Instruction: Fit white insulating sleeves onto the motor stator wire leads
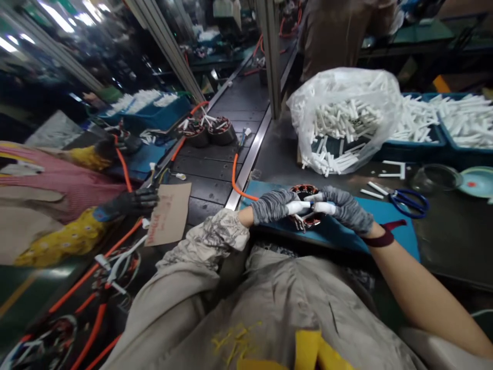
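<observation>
A round copper-wound part (308, 222) lies on the blue mat (396, 226) at the bench's front edge. Both hands wear grey striped gloves with white fingertips. My left hand (278, 204) is at the part's left side, its fingers closed near the middle over the ring. From the right, my right hand (341, 206) meets it, fingertips pinched close to the left ones. Something small and dark shows between the fingertips, too small to name. An orange cable (235, 177) runs from the conveyor to the mat beside my left hand.
Behind the mat stand a clear bag (346, 113) of white tubes and blue bins (416, 141) of more tubes. Blue scissors (410, 201) lie right. Two wound parts (221, 131) sit on the conveyor (208, 165). A person's gloved hand (134, 202) touches cardboard (169, 213) at left.
</observation>
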A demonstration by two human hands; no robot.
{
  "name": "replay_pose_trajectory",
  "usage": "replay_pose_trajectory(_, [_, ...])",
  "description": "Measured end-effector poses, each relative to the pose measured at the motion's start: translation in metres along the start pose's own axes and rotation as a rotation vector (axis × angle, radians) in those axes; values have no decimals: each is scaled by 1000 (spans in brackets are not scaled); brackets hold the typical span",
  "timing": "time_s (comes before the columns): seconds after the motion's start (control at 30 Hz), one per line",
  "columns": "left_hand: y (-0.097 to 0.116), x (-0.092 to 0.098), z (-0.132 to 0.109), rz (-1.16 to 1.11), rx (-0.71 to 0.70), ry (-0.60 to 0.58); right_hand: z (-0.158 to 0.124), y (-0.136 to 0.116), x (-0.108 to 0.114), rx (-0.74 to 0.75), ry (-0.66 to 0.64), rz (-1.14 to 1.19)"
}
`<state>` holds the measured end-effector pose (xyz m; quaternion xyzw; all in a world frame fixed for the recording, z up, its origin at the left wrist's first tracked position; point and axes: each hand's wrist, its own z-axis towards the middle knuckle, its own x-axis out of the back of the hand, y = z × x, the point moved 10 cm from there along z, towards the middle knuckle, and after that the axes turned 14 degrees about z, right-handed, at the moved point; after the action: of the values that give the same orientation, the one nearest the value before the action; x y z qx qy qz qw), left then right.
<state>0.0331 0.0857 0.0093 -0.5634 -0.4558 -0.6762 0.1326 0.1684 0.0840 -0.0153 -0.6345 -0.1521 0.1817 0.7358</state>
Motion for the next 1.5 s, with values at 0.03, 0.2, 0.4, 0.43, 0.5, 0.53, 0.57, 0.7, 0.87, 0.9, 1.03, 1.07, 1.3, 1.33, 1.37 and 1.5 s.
replay_pose_trajectory(0.03, [0,-5,-1,-79,1,-37,0,2,0,3,7,-1])
replay_pose_trajectory(0.2, [-4,-12,-5,-242,23,-40,2,2,-2,29,-4,8])
replay_pose_trajectory(0.4, [-23,1,-7,329,-26,169,6,0,-2,34,-38,-26])
replay_pose_trajectory(0.43, [-24,0,-8,300,-51,171,6,0,-2,41,-38,-36])
replay_pose_trajectory(0.5, [-25,-2,-10,163,-70,162,6,2,-1,46,-10,-20])
replay_pose_trajectory(0.53, [-25,-2,-11,89,-64,163,5,5,-1,36,7,9])
replay_pose_trajectory(0.57, [-24,-1,-11,20,-56,168,4,8,-1,15,26,45])
replay_pose_trajectory(0.7, [-19,-2,-9,-113,-53,185,2,16,-3,-27,95,120])
replay_pose_trajectory(0.87, [-28,-9,0,-27,-46,176,2,19,-2,-47,153,119])
replay_pose_trajectory(0.9, [-29,-10,1,-38,-51,168,2,19,-2,-51,142,114])
replay_pose_trajectory(1.03, [-31,-10,5,-110,-60,142,4,16,-5,-38,56,137])
replay_pose_trajectory(1.07, [-31,-10,5,-112,-59,137,4,15,-4,-28,48,161])
replay_pose_trajectory(1.3, [-29,-9,9,63,-136,152,6,15,-1,39,61,220])
replay_pose_trajectory(1.33, [-27,-8,9,101,-147,163,6,15,-2,47,78,184])
replay_pose_trajectory(1.37, [-26,-5,9,140,-154,181,7,15,-2,53,103,129])
replay_pose_trajectory(1.5, [-19,4,7,310,-155,209,10,13,-8,77,167,-144])
